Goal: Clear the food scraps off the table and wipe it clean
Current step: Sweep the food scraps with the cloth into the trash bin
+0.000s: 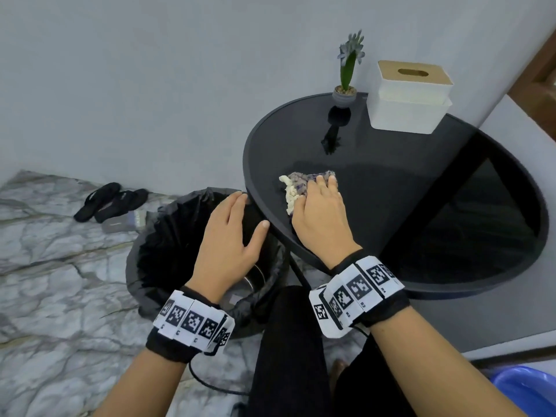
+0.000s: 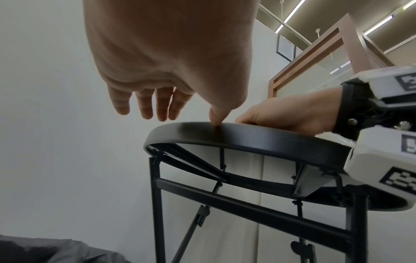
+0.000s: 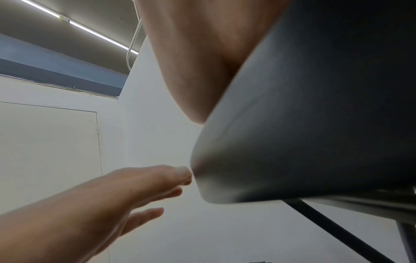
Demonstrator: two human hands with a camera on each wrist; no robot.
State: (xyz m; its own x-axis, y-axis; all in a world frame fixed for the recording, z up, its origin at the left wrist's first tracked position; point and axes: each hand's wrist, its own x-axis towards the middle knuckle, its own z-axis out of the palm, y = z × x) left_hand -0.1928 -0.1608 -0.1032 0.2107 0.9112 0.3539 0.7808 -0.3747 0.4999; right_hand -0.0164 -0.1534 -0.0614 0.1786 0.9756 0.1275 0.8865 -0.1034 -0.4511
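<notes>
Presently: right hand [image 1: 320, 215] lies flat, fingers straight, pressing a purple-and-cream cloth [image 1: 304, 183] on the round black desk [image 1: 391, 182] near its left edge. Left hand [image 1: 230, 236] open, holding nothing, thumb touching the desk rim, poised over the black-lined bin [image 1: 168, 236]. Scraps not discernible.

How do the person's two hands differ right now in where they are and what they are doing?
The right hand lies flat on the cloth on the table; the left hand holds nothing. The right is above the tabletop, the left beside its rim, over the lined bin. Both have straight fingers and tagged wristbands.
</notes>
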